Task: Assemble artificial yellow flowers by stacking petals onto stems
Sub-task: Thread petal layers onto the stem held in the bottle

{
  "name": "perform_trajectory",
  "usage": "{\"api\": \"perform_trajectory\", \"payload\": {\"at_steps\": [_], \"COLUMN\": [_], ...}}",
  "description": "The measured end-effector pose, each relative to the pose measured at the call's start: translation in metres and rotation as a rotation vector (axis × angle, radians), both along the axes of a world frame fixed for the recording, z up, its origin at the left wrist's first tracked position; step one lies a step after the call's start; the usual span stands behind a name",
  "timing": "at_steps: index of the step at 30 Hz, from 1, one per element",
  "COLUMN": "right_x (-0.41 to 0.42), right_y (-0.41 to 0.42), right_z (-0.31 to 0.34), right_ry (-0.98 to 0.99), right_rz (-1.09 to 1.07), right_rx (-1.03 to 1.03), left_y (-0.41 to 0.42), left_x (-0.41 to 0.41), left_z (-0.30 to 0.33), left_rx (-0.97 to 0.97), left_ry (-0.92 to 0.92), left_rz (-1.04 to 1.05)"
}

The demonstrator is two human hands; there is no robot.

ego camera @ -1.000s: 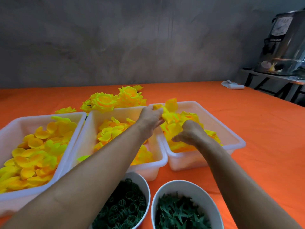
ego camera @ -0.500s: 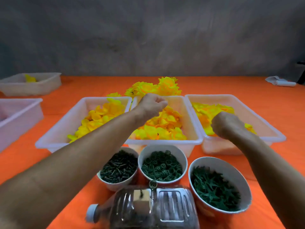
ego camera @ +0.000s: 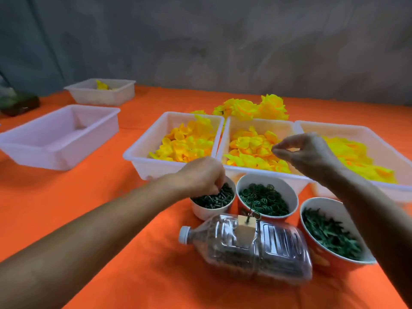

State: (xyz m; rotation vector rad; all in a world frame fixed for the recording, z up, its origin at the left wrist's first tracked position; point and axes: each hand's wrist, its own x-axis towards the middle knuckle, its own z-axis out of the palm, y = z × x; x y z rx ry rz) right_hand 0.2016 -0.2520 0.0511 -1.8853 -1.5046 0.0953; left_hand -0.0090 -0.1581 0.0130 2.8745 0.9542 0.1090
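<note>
Left hand: fingers curled down into the bowl of dark stem pieces, tips among them; whether one is pinched cannot be told. Right hand: raised over the middle petal tray, thumb and forefinger nearly pressed together, apparently empty. Stems lie directly beneath the left fingertips (jumbled, no common axis); left hand is the nearer. Finished flowers sit behind the trays.

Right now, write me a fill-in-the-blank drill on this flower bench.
1. The left hand reaches into the bowl of dark ____.
2. The clear bottle lies on its ____.
3. The tablecloth is ____.
4. The right hand hovers over the ____ petal tray.

Missing: stems; side; orange; middle
</note>
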Motion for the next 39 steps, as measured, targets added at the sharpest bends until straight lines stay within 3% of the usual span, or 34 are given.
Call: {"api": "perform_trajectory", "payload": {"at_steps": [3,7,13,21,23,29,36,39], "right_x": [-0.016,-0.031,-0.042,-0.044,-0.045,-0.056,-0.077,-0.078], "right_y": [-0.002,-0.006,-0.014,-0.021,-0.022,-0.030,-0.051,-0.058], "right_z": [-0.002,-0.009,-0.014,-0.011,-0.008,0.021,0.035,0.034], "right_ry": [0.015,0.105,0.191,0.242,0.265,0.563,0.700,0.897], "right_rz": [0.051,0.101,0.134,0.137,0.139,0.271,0.393,0.363], "right_rx": [0.028,0.060,0.076,0.056,0.056,0.169,0.136,0.158], "left_y": [-0.005,-0.007,-0.010,-0.018,-0.021,-0.050,-0.079,-0.086], "left_x": [0.001,0.002,-0.003,-0.010,-0.013,-0.011,-0.001,0.001], "left_z": [-0.015,-0.019,-0.021,-0.013,-0.005,0.036,0.050,0.052], "left_rx": [0.130,0.140,0.044,0.053,-0.007,-0.482,-0.585,-0.575], "left_ry": [0.155,0.180,0.114,-0.081,-0.201,-0.920,-1.010,-1.046], "left_rz": [0.009,0.051,0.101,0.220,0.226,0.137,0.032,0.031]}}
